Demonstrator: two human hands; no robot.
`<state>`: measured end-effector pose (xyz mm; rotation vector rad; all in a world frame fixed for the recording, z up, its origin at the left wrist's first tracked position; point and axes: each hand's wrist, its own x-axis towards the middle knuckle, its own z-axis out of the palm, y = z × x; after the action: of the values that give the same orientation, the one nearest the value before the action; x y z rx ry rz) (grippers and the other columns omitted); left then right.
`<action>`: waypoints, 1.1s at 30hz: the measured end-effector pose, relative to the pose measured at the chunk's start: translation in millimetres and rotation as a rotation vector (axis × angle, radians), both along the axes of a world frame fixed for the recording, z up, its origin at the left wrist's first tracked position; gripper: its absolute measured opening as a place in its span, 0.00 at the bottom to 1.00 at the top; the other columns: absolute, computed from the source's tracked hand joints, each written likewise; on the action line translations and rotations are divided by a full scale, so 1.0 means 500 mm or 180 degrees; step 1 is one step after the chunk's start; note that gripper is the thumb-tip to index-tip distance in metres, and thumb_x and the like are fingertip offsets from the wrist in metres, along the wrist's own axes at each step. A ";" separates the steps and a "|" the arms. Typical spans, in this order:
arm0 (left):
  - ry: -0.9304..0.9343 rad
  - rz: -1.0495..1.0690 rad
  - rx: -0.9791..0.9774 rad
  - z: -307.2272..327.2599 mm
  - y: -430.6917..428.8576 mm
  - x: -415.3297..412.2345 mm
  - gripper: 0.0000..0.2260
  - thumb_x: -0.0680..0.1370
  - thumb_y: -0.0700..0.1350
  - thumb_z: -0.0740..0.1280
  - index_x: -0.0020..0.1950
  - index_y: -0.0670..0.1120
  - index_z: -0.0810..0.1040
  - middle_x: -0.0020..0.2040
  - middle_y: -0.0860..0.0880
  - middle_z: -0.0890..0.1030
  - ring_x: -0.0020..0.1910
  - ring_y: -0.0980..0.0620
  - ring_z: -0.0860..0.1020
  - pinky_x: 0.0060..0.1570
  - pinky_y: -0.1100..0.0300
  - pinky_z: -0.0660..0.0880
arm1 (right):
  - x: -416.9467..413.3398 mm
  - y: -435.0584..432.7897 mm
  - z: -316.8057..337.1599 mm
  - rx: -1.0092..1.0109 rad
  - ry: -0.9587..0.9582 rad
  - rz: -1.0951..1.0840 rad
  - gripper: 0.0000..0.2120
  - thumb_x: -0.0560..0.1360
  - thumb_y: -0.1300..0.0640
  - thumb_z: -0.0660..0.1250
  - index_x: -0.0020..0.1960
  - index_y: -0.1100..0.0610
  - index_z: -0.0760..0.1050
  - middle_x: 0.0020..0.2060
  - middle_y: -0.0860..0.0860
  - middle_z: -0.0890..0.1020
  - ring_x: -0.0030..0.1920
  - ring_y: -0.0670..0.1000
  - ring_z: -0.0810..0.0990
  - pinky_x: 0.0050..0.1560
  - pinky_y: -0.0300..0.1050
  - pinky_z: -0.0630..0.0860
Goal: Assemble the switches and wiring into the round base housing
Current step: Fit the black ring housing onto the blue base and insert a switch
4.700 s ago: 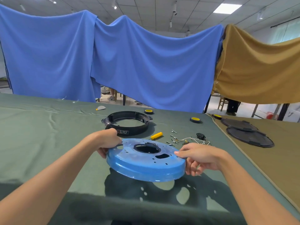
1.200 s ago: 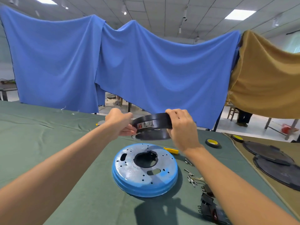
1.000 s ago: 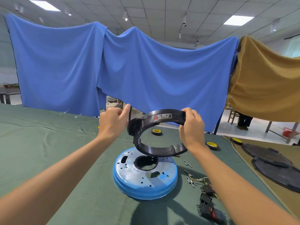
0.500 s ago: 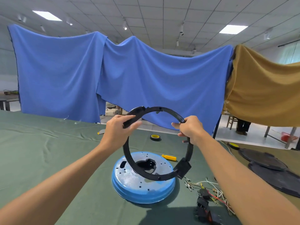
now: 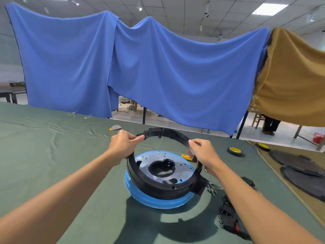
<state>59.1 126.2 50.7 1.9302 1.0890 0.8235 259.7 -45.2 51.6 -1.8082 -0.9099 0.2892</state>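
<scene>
The left hand [image 5: 123, 145] grips the far left rim of the black ring [image 5: 158, 188], with its fingers curled round the outside and the thumb lying along the top edge. The right hand [image 5: 204, 154] pinches the far right rim between thumb and fingertips, the other fingers folded down the ring's outer wall. Held this way the ring is tilted. Its far edge is raised above the table [image 5: 52, 155] and its near edge is low against the near side of the blue base [image 5: 158, 202]. I cannot tell whether that edge is seated on the base or only touching it. A boxy tab sticks out from the ring's near right side. The base lies flat on the green cloth between the forearms. Through the ring its pale top shows, with a dark centre opening and small holes. Just beside the base on the right lie a few loose screws [image 5: 212, 188]. Nearer the camera sit the black switches [image 5: 226, 216], partly hidden under the right forearm, and their wiring is too hidden to make out. A yellow screwdriver [image 5: 186, 157] handle shows behind the ring near the right hand. Further right is a tape roll [image 5: 235, 151] with a yellow middle, and beyond it two dark discs [image 5: 297, 163] lie on a brown cloth. A blue cloth [image 5: 158, 67] and a tan cloth [image 5: 290, 76] hang behind the table.
</scene>
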 end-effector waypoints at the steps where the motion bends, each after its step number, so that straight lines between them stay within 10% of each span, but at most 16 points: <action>1: 0.0111 0.0048 0.0058 -0.008 0.006 0.003 0.22 0.76 0.59 0.69 0.35 0.40 0.78 0.34 0.45 0.71 0.34 0.46 0.71 0.37 0.55 0.73 | 0.003 0.007 -0.004 -0.0058 -0.0070 -0.0021 0.18 0.81 0.54 0.60 0.39 0.67 0.73 0.30 0.51 0.73 0.38 0.55 0.79 0.40 0.44 0.80; 7: 0.0602 0.0100 0.0075 -0.046 0.035 0.009 0.22 0.76 0.62 0.67 0.36 0.44 0.84 0.30 0.49 0.74 0.36 0.47 0.71 0.32 0.58 0.65 | 0.018 0.057 -0.012 -0.0805 -0.0844 -0.0100 0.22 0.83 0.53 0.54 0.31 0.58 0.63 0.28 0.54 0.73 0.47 0.58 0.78 0.44 0.49 0.73; 13: 0.0555 0.0060 -0.0178 -0.079 0.064 0.031 0.24 0.74 0.60 0.70 0.41 0.37 0.83 0.31 0.46 0.77 0.29 0.47 0.71 0.36 0.53 0.78 | 0.027 0.082 -0.016 -0.1600 -0.1374 -0.0031 0.18 0.84 0.59 0.49 0.36 0.58 0.65 0.50 0.62 0.78 0.53 0.62 0.76 0.52 0.50 0.76; 25: 0.0712 -0.0320 -0.0336 -0.070 0.078 0.048 0.18 0.75 0.59 0.70 0.41 0.45 0.86 0.41 0.42 0.86 0.43 0.41 0.85 0.41 0.48 0.83 | 0.041 0.081 -0.030 -0.1733 -0.1101 -0.0145 0.20 0.83 0.56 0.53 0.33 0.57 0.60 0.29 0.55 0.66 0.43 0.59 0.77 0.31 0.45 0.62; 33: 0.0747 -0.0343 -0.0420 -0.063 0.081 0.046 0.21 0.74 0.60 0.70 0.44 0.41 0.86 0.41 0.41 0.86 0.41 0.42 0.85 0.38 0.48 0.83 | 0.033 0.083 -0.045 -0.1615 -0.1066 -0.0298 0.20 0.83 0.57 0.52 0.33 0.57 0.63 0.30 0.55 0.69 0.42 0.59 0.72 0.41 0.48 0.70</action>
<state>81.9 166.6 19.2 1.9889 1.1342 0.4627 276.1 -3.7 29.3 -2.4126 -1.0418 0.1674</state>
